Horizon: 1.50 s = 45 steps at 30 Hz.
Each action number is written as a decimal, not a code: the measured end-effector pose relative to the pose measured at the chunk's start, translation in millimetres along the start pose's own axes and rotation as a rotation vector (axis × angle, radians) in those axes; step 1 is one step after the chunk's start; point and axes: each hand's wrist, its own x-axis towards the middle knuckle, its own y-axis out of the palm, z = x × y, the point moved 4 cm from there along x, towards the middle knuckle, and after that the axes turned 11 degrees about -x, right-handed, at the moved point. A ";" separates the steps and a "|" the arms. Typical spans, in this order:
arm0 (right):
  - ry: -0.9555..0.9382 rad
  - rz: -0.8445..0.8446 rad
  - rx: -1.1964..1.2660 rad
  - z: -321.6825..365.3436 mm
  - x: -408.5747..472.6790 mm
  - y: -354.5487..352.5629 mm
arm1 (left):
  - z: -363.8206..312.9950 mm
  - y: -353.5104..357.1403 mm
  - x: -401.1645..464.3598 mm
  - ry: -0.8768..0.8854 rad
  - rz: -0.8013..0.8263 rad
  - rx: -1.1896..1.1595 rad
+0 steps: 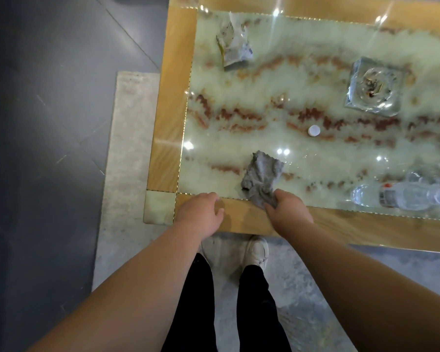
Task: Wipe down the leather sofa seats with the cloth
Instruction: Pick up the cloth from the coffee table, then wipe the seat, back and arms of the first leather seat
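- At the far left, dark floor tiles [36,123] meet a pale stone strip that runs under the table [163,138].
- Next, the left hand [201,214] rests on the table's wooden near edge, fingers loosely bent and holding nothing.
- Just to its right, the right hand [287,209] pinches the near corner of the grey cloth [261,174] between thumb and fingers.
- From that grip the cloth lies away from the person, its long axis running up and slightly left across the glossy top; the right hand is plainly the nearer one.
- Farther back sits a crumpled packet [235,44], then a small white cap [313,130], a glass ashtray [374,87], and a clear bottle [401,196] on its side.
- No sofa shows, so the wiping has probably not begun; lifting the cloth off the table looks like the next move.
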 end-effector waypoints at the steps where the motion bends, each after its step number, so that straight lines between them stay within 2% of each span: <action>1: -0.028 -0.009 -0.008 3.4 -9.7 -11.0 | -5.9 -5.5 -7.2 0.000 0.000 0.000; 6: -0.200 -0.100 -0.098 22.4 -51.8 -76.3 | -39.0 -46.2 -45.2 0.031 -0.017 0.000; 13: -0.257 -0.107 0.047 40.0 -116.4 -166.0 | -81.5 -115.4 -118.0 0.058 -0.043 -0.009; 17: -0.299 -0.130 0.187 46.1 -151.6 -207.5 | -98.4 -146.3 -165.3 0.088 -0.111 -0.026; 21: -0.388 -0.185 0.201 56.4 -184.0 -228.7 | -107.5 -165.4 -213.1 0.105 -0.182 -0.038; 31: -0.595 -0.137 0.100 108.6 -239.6 -214.5 | -58.8 -163.0 -310.5 -0.010 -0.349 -0.109; 38: -0.747 -0.068 0.089 176.8 -299.6 -182.7 | 6.6 -150.7 -375.7 -0.117 -0.446 -0.218; 45: -0.904 -0.045 -0.032 249.2 -386.2 -121.4 | 94.4 -111.8 -470.2 -0.235 -0.548 -0.364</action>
